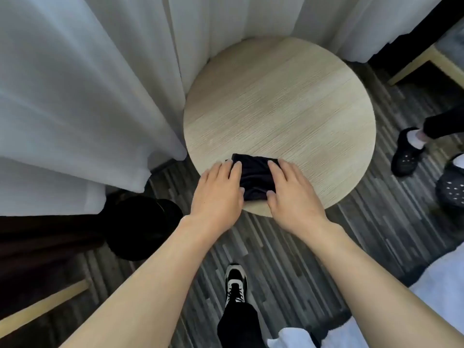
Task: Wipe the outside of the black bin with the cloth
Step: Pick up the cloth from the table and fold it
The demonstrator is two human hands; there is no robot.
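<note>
A dark folded cloth [254, 178] lies on the near edge of a round light-wood table [288, 109]. My left hand [218, 190] rests flat on the cloth's left side, fingers spread over its edge. My right hand [291, 190] presses on its right side, thumb at the near corner. Neither hand lifts it. The black bin [143, 227] stands on the floor to the left of the table, below the curtain, an arm's width left of my left wrist.
White curtains [88, 96] hang behind and left of the table. Another person's feet in dark shoes [406, 151] stand at the right. My own sneaker [235, 282] is on the striped grey floor. A wooden chair leg [414, 64] is at the upper right and white bedding [442, 297] at the lower right.
</note>
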